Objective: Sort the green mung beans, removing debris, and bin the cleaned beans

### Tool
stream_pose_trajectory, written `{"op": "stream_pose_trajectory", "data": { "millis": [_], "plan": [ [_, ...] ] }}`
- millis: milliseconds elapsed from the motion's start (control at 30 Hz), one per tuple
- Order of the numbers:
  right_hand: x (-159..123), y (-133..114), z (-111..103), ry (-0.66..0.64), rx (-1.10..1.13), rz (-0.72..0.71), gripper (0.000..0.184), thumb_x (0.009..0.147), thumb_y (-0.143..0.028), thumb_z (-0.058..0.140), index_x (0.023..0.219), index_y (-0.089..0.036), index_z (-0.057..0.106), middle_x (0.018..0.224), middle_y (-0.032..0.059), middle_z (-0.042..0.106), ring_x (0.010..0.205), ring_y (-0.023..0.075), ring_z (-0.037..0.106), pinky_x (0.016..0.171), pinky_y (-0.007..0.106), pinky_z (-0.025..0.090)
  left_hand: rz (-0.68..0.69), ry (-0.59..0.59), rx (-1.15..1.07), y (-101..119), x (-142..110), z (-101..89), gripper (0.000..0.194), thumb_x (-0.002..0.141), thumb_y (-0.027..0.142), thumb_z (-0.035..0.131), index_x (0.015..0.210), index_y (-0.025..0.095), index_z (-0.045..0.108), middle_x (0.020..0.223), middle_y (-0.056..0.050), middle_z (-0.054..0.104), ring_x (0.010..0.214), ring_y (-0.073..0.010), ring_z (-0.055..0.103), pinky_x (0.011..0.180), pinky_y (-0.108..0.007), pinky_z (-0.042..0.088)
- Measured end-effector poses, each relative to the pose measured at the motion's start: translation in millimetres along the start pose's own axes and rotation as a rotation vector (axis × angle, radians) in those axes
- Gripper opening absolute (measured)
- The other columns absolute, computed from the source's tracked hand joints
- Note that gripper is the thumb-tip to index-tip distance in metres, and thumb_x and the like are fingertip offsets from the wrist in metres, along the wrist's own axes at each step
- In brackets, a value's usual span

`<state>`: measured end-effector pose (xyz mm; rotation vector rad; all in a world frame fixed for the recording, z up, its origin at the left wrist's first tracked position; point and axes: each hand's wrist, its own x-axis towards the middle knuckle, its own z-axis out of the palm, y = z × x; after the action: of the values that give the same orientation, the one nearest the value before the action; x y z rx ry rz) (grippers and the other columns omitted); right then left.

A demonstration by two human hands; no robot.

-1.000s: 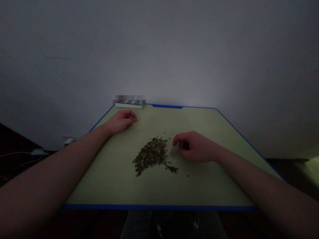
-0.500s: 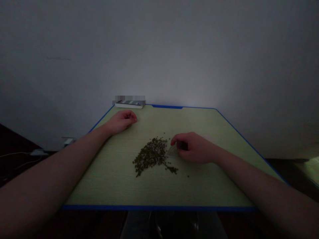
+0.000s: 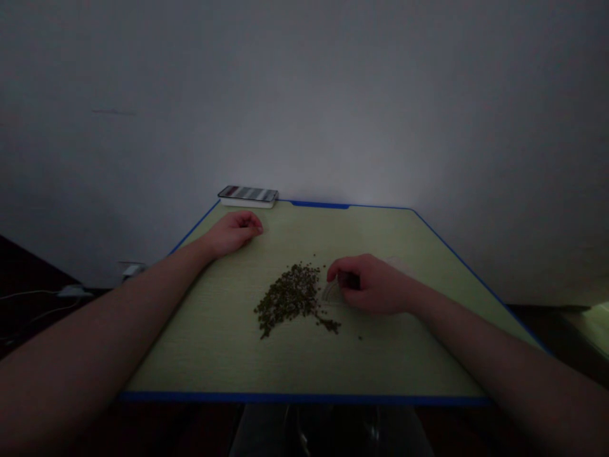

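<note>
A pile of small green-brown beans or seeds lies spread over the middle of the table. To its right, my right hand curls around a clear, see-through cup-like container. The container's curved rim faces the edge of the pile; the rest is mostly hidden by my fingers. On the far left of the table rests my left hand, its fingers loosely curled with nothing visible in them.
A phone lies on a white box at the back left corner. The pale tabletop has a blue edge and stands against a grey wall. A few stray beans lie near the pile. White cables run at the left.
Both hands and the pile stay almost where they were. The view has shifted very slightly, and the phone shows more clearly now.
</note>
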<state>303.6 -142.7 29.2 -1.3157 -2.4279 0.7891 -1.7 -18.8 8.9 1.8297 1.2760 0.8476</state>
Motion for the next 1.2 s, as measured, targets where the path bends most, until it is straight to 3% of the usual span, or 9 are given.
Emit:
{"op": "stream_pose_trajectory", "data": {
  "millis": [500,700,1200],
  "plan": [
    [-3.5,-3.6,-2.3,-0.067,-0.015,0.057,0.031,0.068,-0.01,0.057,0.096,-0.018,0.068,0.063,-0.0048,0.056,0.054,0.0106,0.048,0.052,0.024,0.035,0.014,0.003,0.014,-1.0,0.7,-0.3,0.014,0.068,0.03,0.064,0.073,0.018,0.059,0.052,0.006,0.046,0.046,-0.0092,0.039,0.045,-0.023,0.029],
    [-2.1,-5.8,1.1,-0.014,-0.023,0.071,0.03,0.067,-0.01,0.057,0.095,-0.018,0.067,0.063,-0.0043,0.057,0.055,0.0108,0.047,0.054,0.025,0.035,0.017,-0.004,0.003,-1.0,0.8,0.2,0.013,0.069,0.03,0.063,0.073,0.018,0.059,0.049,0.006,0.043,0.044,-0.009,0.038,0.045,-0.022,0.028],
    [-2.1,-5.1,3.3,-0.035,0.006,-0.003,0.033,0.069,-0.009,0.055,0.098,-0.018,0.067,0.061,-0.0056,0.055,0.055,0.01,0.048,0.054,0.024,0.035,-0.003,0.0,0.01,3.1,-1.3,0.4,0.013,0.068,0.03,0.063,0.073,0.018,0.06,0.049,0.006,0.045,0.044,-0.0092,0.038,0.045,-0.023,0.029]
  ]
}}
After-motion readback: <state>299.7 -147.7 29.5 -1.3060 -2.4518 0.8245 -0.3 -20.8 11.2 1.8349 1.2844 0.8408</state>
